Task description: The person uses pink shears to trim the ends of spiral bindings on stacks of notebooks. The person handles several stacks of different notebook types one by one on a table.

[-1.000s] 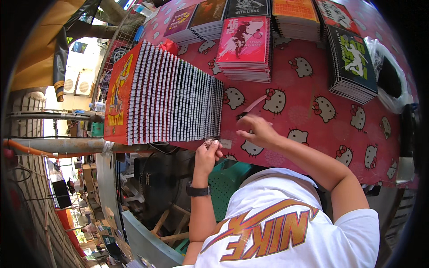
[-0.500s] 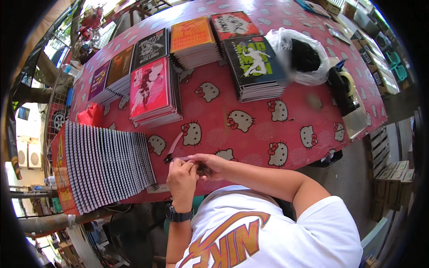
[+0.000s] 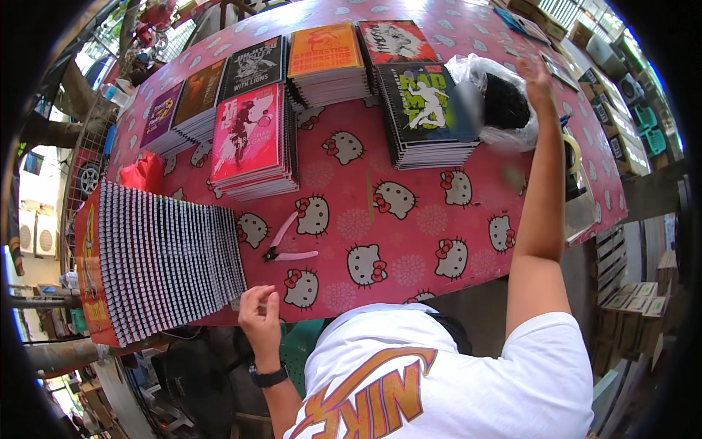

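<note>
Near the table's front edge is my left hand (image 3: 259, 316), its fingers loosely curled with nothing visible in them, beside the lower corner of a fanned row of spiral-bound notebooks (image 3: 168, 263). My right hand (image 3: 537, 84) stretches far out to the right, at the edge of a clear plastic bag (image 3: 521, 139) that holds a black mass (image 3: 503, 99). Its fingers look spread but slightly smeared, and nothing shows in them. Pink-handled cutters (image 3: 295, 256) with dark jaws lie spread on the table, apart from both hands.
Across the back stand notebook stacks: a pink one (image 3: 248, 139), an orange one (image 3: 325, 55) and a dark one (image 3: 420, 102) among them. Red crumpled material (image 3: 142, 174) sits behind the fanned row. A roll of tape (image 3: 572, 154) is at the right. A pink cloth (image 3: 409, 219) covers the table.
My hands were together over a small dark bundle and have parted. The right has swung up and right to the bag; the left has dropped slightly left. The cutters are now fully uncovered.
</note>
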Tool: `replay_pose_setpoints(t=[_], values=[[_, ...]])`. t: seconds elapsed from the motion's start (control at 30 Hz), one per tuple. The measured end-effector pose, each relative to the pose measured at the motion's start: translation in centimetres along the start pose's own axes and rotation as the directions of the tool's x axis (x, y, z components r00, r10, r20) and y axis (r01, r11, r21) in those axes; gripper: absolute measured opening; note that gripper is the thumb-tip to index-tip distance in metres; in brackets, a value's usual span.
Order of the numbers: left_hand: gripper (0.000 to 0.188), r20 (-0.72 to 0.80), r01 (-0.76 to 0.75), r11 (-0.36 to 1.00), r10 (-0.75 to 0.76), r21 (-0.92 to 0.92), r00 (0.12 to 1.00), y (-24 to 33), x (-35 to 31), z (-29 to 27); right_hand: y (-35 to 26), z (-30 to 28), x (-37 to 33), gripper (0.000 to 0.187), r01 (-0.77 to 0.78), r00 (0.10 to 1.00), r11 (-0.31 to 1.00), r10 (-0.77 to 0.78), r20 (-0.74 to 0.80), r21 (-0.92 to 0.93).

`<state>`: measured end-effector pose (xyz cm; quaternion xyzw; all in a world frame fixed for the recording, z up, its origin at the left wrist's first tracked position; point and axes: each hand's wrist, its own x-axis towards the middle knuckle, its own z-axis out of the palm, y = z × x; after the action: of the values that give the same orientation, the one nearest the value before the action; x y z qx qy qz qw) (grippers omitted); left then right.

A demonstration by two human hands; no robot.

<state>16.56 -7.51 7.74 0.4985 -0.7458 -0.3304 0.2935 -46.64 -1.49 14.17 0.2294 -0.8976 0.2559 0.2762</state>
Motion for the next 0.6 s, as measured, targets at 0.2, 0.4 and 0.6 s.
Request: replay_pose_setpoints(t=[0.2,0.4,0.6], values=[[0.009,-0.308,0.164,0.973,-0.108,0.160,0.945,-6.3,-3.2,-2.1,-9.8,-4.4,-5.7,0.019,0.232,0.964,0.581,-0.030,-0.264,0.780],[0.024,-0.352,0.382,0.922,-0.378,-0.060,0.856,-9.6,-2.6,-1.6,-23.6,-1.6,-27.1,0.035,0.212,0.427,0.401,-0.858,0.284,0.891],[0.031,-0.474,0.424,0.878,-0.282,0.224,0.834,-9.2,-2.0,-2.7,-26.4,0.2,-36.9,0.093,0.460,0.036,0.394,-0.904,0.426,0.796]])
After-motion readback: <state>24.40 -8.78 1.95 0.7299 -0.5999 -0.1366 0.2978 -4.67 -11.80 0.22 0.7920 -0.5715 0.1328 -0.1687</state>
